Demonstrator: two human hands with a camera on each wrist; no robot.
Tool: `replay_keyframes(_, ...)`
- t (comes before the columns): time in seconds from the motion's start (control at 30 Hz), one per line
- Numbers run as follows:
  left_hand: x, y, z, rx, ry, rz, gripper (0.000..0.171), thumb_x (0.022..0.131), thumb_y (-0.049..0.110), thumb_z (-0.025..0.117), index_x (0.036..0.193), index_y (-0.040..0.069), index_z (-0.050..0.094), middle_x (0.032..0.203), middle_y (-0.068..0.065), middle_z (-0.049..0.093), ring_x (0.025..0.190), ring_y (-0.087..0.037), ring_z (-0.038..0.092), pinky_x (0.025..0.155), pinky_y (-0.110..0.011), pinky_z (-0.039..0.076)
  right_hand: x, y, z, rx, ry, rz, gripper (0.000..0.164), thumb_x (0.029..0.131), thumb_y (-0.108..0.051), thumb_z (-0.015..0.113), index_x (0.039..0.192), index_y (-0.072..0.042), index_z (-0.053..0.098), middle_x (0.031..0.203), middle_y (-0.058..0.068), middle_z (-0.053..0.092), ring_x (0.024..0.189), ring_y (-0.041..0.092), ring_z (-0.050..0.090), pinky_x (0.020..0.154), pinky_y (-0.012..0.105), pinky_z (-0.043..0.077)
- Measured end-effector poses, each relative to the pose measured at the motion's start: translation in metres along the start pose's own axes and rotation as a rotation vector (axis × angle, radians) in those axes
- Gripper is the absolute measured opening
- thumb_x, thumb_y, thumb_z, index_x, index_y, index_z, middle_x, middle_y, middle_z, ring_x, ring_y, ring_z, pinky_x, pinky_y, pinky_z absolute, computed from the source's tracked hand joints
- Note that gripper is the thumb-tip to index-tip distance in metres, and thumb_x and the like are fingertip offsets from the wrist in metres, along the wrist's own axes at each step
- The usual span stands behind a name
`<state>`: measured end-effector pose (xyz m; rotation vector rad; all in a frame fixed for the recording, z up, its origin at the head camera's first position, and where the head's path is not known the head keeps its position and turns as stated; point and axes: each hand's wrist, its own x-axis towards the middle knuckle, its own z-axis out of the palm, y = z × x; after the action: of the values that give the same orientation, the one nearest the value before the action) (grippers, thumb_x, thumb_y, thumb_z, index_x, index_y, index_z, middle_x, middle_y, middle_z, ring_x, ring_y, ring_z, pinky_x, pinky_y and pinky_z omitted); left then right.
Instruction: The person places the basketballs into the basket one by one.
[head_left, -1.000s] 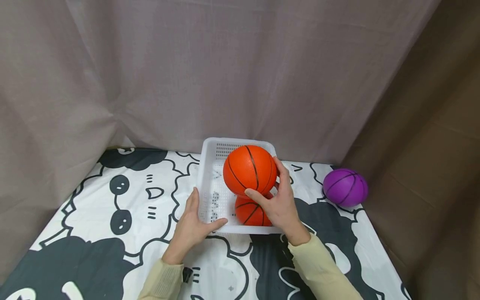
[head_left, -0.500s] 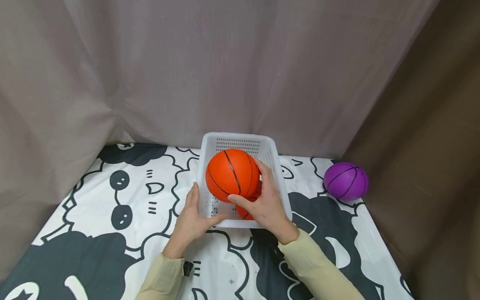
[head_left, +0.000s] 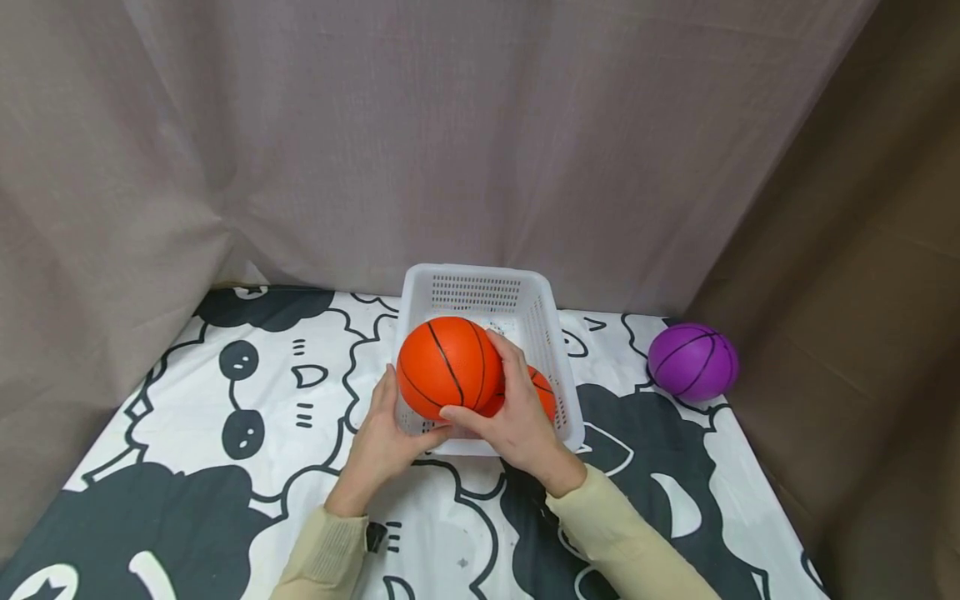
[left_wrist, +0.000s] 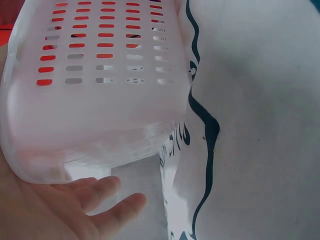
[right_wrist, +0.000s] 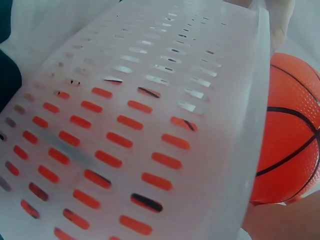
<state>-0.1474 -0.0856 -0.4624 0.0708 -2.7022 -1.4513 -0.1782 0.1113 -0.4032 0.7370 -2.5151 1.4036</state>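
A white perforated plastic basket (head_left: 480, 292) stands on the patterned cloth. My right hand (head_left: 521, 425) grips an orange toy basketball (head_left: 450, 367) over the basket's left part, thumb on the near side and fingers on the right. A second orange ball (head_left: 543, 393) lies in the basket behind that hand, partly hidden. Orange shows through the slots of the basket wall (right_wrist: 215, 165) in the right wrist view. My left hand (head_left: 382, 450) rests at the basket's front left corner, thumb along the front rim. In the left wrist view its straight fingers (left_wrist: 120, 210) extend beneath the basket's rim.
A purple toy basketball (head_left: 692, 362) lies on the cloth (head_left: 300, 450) at the right edge of the table. Grey-brown curtains (head_left: 465, 142) hang behind and along both sides. The basket's back rim stands close to the rear curtain.
My right hand has carried the upper orange ball left and toward me, down to the front left of the basket. The other ball now shows more to the right. My left hand has stayed.
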Motion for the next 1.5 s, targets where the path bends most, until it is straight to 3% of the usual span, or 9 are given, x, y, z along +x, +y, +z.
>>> replay_keyframes(0.47, 0.002, -0.002, 0.001, -0.024, -0.002, -0.01, 0.137, 0.057, 0.075, 0.077, 0.157, 0.013, 0.008, 0.16, -0.007, 0.015, 0.138, -0.034, 0.031, 0.102, -0.063, 0.035, 0.002, 0.004, 0.003, -0.097, -0.091, 0.037, 0.101, 0.072, -0.063, 0.075, 0.152, -0.034, 0.021, 0.151, -0.009, 0.028, 0.125, 0.017, 0.041, 0.095, 0.049, 0.047)
replay_keyframes(0.7, 0.001, -0.003, 0.003, -0.01, -0.002, 0.026, 0.133, 0.056, 0.074, 0.078, 0.158, 0.022, 0.009, 0.16, -0.008, 0.015, 0.137, -0.035, 0.033, 0.101, -0.062, 0.036, 0.002, 0.001, 0.004, -0.134, -0.11, 0.082, 0.103, 0.076, -0.064, 0.071, 0.154, -0.027, 0.016, 0.155, -0.004, 0.021, 0.128, 0.023, 0.038, 0.098, 0.055, 0.043)
replay_keyframes(0.87, 0.0, -0.003, 0.003, -0.01, 0.002, 0.039, 0.134, 0.057, 0.066, 0.084, 0.158, 0.022, 0.007, 0.16, -0.008, 0.015, 0.136, -0.034, 0.034, 0.103, -0.062, 0.034, 0.002, 0.003, -0.005, -0.085, -0.028, 0.103, 0.1, 0.082, -0.054, 0.072, 0.155, -0.022, 0.011, 0.154, 0.003, 0.022, 0.131, 0.028, 0.036, 0.103, 0.058, 0.037)
replay_keyframes(1.0, 0.001, -0.002, 0.0, 0.003, -0.002, 0.012, 0.137, 0.057, 0.066, 0.084, 0.158, 0.015, 0.006, 0.161, -0.009, 0.013, 0.139, -0.035, 0.031, 0.105, -0.06, 0.032, 0.004, 0.007, -0.018, -0.052, 0.053, 0.081, 0.097, 0.085, -0.046, 0.072, 0.154, -0.018, 0.011, 0.155, 0.008, 0.021, 0.139, 0.025, 0.027, 0.108, 0.056, 0.03)
replay_keyframes(1.17, 0.0, -0.001, 0.0, 0.011, -0.019, -0.021, 0.138, 0.057, 0.069, 0.082, 0.157, 0.012, 0.006, 0.161, -0.011, 0.012, 0.141, -0.034, 0.028, 0.107, -0.058, 0.03, 0.004, 0.015, -0.034, -0.031, 0.135, 0.078, 0.091, 0.088, -0.037, 0.072, 0.154, -0.017, 0.013, 0.152, 0.007, 0.025, 0.138, 0.023, 0.026, 0.109, 0.05, 0.03)
replay_keyframes(1.5, 0.0, -0.001, -0.001, 0.007, -0.003, -0.02, 0.139, 0.056, 0.069, 0.082, 0.157, 0.012, 0.006, 0.16, -0.009, 0.014, 0.132, -0.033, 0.038, 0.107, -0.052, 0.034, 0.001, 0.033, -0.067, -0.033, 0.277, 0.121, 0.087, 0.089, -0.026, 0.071, 0.153, -0.014, 0.014, 0.151, 0.011, 0.024, 0.137, 0.024, 0.025, 0.109, 0.052, 0.028)
